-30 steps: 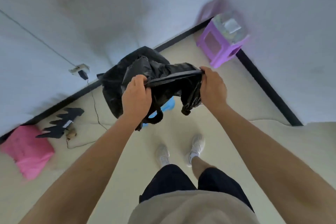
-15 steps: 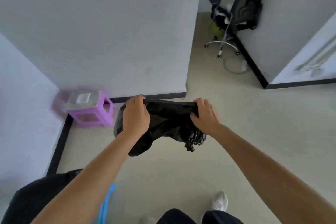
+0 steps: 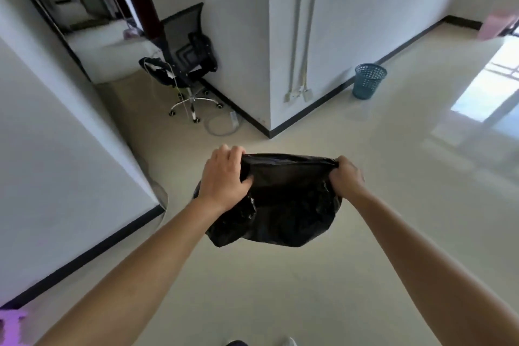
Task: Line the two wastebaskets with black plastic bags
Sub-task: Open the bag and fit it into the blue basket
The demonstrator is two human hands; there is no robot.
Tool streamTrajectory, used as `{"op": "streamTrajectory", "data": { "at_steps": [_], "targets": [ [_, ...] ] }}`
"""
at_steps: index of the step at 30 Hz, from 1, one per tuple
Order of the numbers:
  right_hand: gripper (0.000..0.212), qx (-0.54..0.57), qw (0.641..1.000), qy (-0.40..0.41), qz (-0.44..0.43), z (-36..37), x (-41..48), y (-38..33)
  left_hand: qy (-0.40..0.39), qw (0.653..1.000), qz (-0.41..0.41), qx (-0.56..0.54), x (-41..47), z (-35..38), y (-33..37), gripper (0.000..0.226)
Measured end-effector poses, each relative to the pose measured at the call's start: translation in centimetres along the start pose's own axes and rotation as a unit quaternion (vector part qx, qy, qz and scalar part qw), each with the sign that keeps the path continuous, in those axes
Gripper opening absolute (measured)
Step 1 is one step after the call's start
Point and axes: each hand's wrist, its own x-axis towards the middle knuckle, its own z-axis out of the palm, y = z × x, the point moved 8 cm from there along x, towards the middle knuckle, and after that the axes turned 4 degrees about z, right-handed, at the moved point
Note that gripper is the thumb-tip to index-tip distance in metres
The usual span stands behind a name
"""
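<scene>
A black plastic bag (image 3: 283, 211) hangs in the air in front of me, its top edge stretched between both hands. My left hand (image 3: 224, 180) grips the left end of that edge and my right hand (image 3: 344, 177) grips the right end. A blue mesh wastebasket (image 3: 369, 81) stands upright on the floor by the wall at the far right, unlined and well away from the bag. No second wastebasket is in view.
A white wall corner with black skirting (image 3: 269, 132) juts out ahead. A black office chair (image 3: 185, 64) on castors stands in the passage to the left, a looped cable beside it. A purple stool (image 3: 11, 326) shows at the bottom left edge. A white wall (image 3: 56, 163) runs along my left.
My view has swung right, away from the lined basket and the purple stool, toward the corner and the blue wastebasket. Both hands have kept hold of the bag and pulled its edge wider.
</scene>
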Motion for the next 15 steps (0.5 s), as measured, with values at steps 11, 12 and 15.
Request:
{"op": "streamTrajectory", "data": {
  "at_steps": [11,12,15],
  "targets": [
    [0.034,-0.096,0.993,-0.064,-0.017,-12.7,20.4,11.5,-0.080,0.989,0.068,-0.108,25.2,16.7,12.7,0.048],
    [0.035,-0.131,0.990,-0.055,-0.011,-13.7,22.9,12.4,-0.104,0.986,0.070,-0.114,27.7,18.8,13.8,0.050],
    [0.031,-0.208,0.977,-0.025,0.039,-17.7,30.2,14.8,-0.163,0.977,0.085,-0.111,35.3,23.9,17.4,0.049]
  ]
}}
